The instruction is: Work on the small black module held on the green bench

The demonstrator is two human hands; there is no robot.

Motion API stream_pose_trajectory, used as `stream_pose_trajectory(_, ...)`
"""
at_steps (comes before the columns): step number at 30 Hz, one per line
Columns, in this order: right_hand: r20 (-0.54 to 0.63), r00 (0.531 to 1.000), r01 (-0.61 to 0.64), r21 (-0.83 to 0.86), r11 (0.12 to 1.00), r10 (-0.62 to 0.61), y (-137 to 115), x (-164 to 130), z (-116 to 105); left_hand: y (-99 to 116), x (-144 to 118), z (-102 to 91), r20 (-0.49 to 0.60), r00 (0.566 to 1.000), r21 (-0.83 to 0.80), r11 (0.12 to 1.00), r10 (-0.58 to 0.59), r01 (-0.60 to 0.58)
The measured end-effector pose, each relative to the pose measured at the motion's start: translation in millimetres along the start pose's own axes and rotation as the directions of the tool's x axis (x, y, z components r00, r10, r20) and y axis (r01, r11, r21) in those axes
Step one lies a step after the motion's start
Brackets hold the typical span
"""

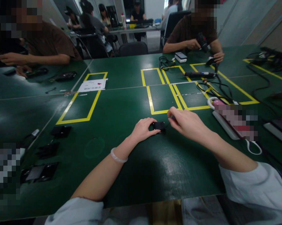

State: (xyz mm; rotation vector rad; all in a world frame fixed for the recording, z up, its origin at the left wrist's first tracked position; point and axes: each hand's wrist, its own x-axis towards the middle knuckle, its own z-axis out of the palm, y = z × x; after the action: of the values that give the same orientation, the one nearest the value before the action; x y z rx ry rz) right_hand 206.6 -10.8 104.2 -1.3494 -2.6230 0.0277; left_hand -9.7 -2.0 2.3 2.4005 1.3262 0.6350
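Our left hand (pixel 143 129) grasps a small black box-like part (pixel 159 125) by its left side, on the green table (pixel 122 106) before us. At right of it, our right hand (pixel 185 123) has fingers closed, pinching what looks like a thin dark strand (pixel 168 124); whether wire or tool, we cannot tell. To do this well, we should hold the part flat and steady, and guide the strand gently, without forcing it.

A green tabletop (pixel 122 106) marked with yellow tape (pixel 72 121) — beyond it, black chairs (pixel 133 48) and, right, a grey wall (pixel 245 23).
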Motion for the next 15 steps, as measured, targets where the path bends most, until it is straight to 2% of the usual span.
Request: stream_pose_trajectory(15,0.0,1.0,0.02,-0.006,1.0,-0.02,-0.1,0.0,-2.2,-0.4,0.4,0.0,-0.012,1.0,0.005,1.0,-0.003,0.004)
